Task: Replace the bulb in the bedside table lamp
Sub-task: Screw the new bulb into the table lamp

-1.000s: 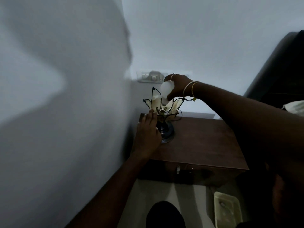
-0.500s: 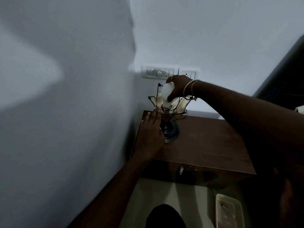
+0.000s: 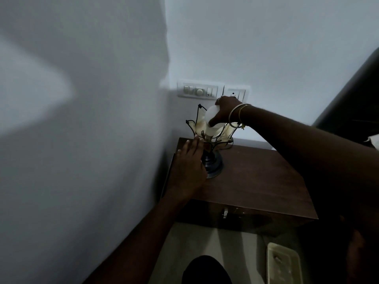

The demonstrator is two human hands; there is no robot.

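White bulb [image 3: 211, 117] sits inside the petal shade of the lamp [image 3: 212, 140], near the tabletop's [image 3: 256, 177] back left corner; our right hand [image 3: 225, 109] closes its fingers around the globe, placed to turn it in the socket. Our left hand [image 3: 189, 165] lies flat and open against the base, holding nothing, so the lamp cannot rotate or tip.

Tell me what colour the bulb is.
White, frosted. The bulb shows in the head view, held by the right hand above the lamp.
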